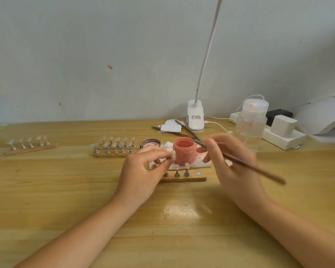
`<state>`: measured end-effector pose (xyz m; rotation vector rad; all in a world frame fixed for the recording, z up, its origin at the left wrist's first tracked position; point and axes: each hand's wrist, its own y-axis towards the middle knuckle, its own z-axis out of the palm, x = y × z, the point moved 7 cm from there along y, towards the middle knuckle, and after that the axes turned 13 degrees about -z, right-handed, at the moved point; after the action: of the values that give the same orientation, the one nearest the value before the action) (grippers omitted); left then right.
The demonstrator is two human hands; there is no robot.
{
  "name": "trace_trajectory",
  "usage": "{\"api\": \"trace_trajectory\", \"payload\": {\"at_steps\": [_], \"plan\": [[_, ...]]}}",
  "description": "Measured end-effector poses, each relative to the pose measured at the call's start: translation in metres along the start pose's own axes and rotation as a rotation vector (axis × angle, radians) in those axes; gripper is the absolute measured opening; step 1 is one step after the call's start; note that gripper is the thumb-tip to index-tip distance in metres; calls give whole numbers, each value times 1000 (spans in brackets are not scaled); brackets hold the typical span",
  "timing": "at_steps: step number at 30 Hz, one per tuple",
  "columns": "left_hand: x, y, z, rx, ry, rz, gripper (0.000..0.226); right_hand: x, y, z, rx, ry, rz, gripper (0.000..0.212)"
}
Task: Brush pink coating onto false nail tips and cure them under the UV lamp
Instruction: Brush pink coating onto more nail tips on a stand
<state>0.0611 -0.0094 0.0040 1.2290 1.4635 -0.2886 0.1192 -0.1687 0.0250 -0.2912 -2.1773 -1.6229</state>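
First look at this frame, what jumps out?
Dead centre, the open jar of pink coating sits on the wooden table, framed by both hands. The left hand pinches a single false nail tip right beside the jar, while the right hand holds a long brush angled toward it. At the far right edge, the white UV lamp waits by the wall.

Both forearms reach forward from the lower corners and converge toward the middle. The left hand (141, 171) is raised, palm turned inward, its thumb and forefinger pinched together at the tips while the other fingers curl loosely beneath. The right hand (231, 163), somewhat blurred, has its fingers curled in a pen-like grip, thumb uppermost.
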Motion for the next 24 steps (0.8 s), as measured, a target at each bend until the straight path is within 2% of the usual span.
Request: {"api": "trace_trajectory", "payload": {"at_steps": [4,9,14,18,24], "plan": [[0,1,1,-6,19,31,30,12,-6,4,-14,10,-52,15],[1,1,1,-8,11,49,25,11,-13,9,35,58,-41,40],[2,1,3,3,17,41,21,12,-13,16,89,-47,-112,44],[4,1,3,7,18,30,18,7,-17,16,84,31,-83,51],[3,1,4,18,12,41,22,7,-17,16,84,-36,-78,50]]}}
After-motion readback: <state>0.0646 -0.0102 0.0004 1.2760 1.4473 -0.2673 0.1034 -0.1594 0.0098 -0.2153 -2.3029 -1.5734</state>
